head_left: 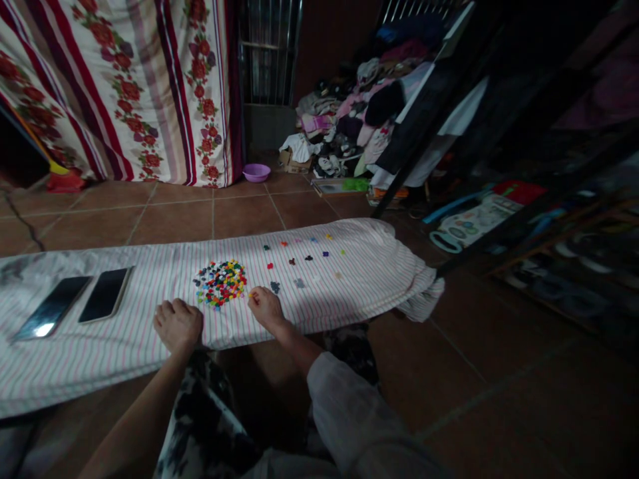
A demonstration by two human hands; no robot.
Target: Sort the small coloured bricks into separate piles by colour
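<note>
Right hand (267, 308) pinches yellow piece (251, 295); left hand (178, 324), grip unclear. Small groups (308, 258) toward worktop's (377, 273) right edge; mixed pile (221, 284) remains.

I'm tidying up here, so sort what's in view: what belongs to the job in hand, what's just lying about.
Seem part of the job:
- mixed heap of small coloured pieces
- small groups, such as the dark grey one
- yellow piece at the right hand
- striped cloth

Seem just lying about:
- two phones
- purple basin
- clothes heap
</note>
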